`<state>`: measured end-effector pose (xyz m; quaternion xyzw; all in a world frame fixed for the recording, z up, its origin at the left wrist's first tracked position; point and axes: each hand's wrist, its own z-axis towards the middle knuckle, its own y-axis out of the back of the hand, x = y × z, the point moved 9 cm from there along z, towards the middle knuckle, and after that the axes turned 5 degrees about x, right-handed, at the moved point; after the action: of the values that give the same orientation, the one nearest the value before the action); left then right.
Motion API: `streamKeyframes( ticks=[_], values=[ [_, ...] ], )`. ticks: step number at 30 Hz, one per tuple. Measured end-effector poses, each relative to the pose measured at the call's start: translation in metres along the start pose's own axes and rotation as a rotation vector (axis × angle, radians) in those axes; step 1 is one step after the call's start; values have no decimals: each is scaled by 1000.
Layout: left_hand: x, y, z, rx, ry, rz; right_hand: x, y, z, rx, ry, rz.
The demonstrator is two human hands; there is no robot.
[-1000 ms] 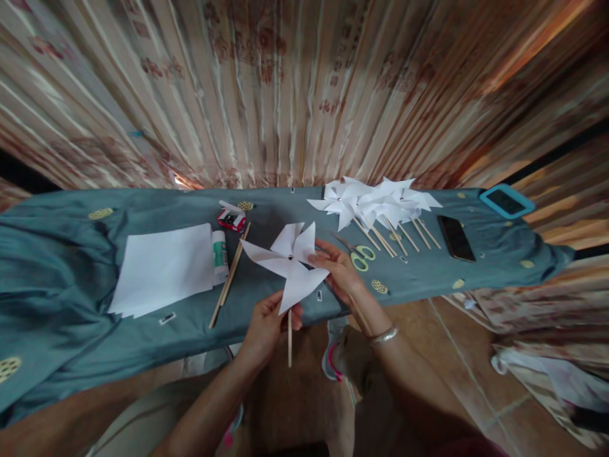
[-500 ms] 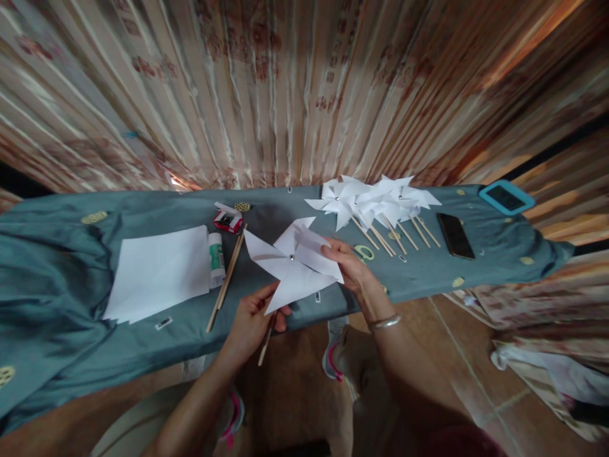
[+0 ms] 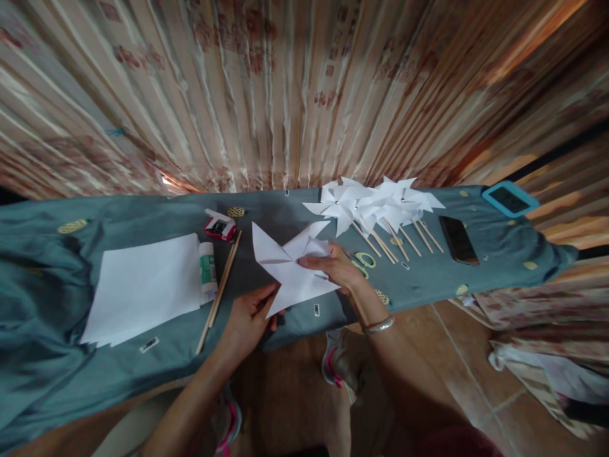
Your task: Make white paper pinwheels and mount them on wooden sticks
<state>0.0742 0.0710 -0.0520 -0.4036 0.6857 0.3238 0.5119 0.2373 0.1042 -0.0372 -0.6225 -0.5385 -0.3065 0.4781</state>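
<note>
Spreading over open cloth [image 3: 423, 279], white pinwheel [image 3: 290, 282] near the front edge

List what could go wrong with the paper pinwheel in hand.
The right hand grips the pinwheel near its center, so the paper might crease. The scissors lie close to that hand and could get knocked. The loose sticks lie near the cloth's front edge and might roll off.
</note>
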Motion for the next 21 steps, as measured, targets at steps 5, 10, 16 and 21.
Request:
streamKeyframes(
  ticks=[5,10,16,21],
  values=[
    [-8,0,5,28,-33,133,1,7,5,-78,-30,-21],
    [-11,4,6,-8,-36,200,-1,6,10,-74,-18,8],
    [-14,5,4,-14,-23,249,-5,6,11,-84,-16,3],
    [-3,3,4,18,21,186,-5,6,8,-91,2,-30]
  ],
)
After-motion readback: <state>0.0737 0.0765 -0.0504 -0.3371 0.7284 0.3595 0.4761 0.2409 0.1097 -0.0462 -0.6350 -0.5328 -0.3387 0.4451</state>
